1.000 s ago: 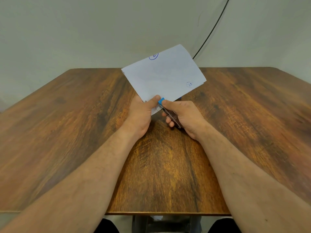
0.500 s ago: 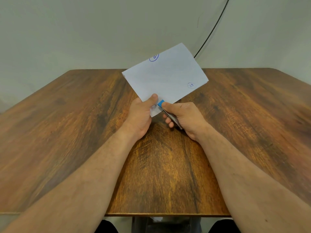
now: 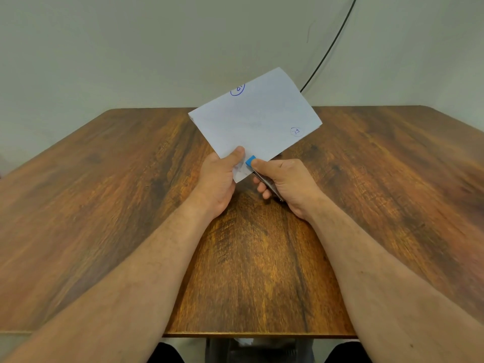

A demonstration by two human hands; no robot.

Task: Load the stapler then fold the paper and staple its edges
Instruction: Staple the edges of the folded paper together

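Note:
A folded white paper [image 3: 258, 119] with two small blue circled marks is held up above the middle of the wooden table [image 3: 104, 205]. My left hand [image 3: 218, 179] pinches the paper's near corner between thumb and fingers. My right hand [image 3: 284, 180] grips a small stapler [image 3: 251, 161] with a blue tip and a metal body. The stapler's jaws sit over the paper's near edge, right beside my left thumb. Most of the stapler is hidden inside my right fist.
A thin black cable [image 3: 330, 45] runs down the pale wall behind the table's far right. The table's near edge [image 3: 259, 334] lies close to my body, between my forearms.
Both hands have lifted the paper and stapler slightly and tilted the sheet a little more upright. The grips are the same.

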